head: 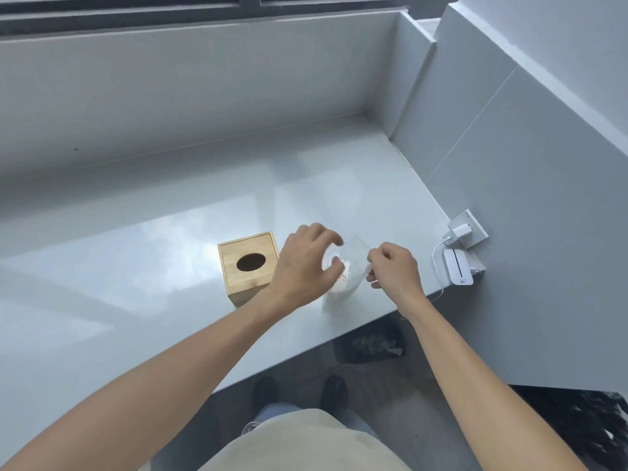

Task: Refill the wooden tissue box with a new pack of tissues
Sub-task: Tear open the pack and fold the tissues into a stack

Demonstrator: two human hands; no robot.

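Observation:
A square wooden tissue box [248, 266] with an oval hole in its top stands on the pale grey counter [136, 300]. Just to its right lies a tissue pack [343, 283] in clear, blurred plastic wrap with red print. My left hand [302, 266] arches over the pack's left side, fingertips on the wrap. My right hand [396, 270] pinches the wrap's right edge between thumb and fingers. Much of the pack is hidden under my hands.
A white wall socket with a charger [465, 229] and a small white device [457, 266] with its cable sit at the counter's right end. The counter's front edge runs diagonally below my arms. A dark bin with crumpled paper [372, 345] stands on the floor.

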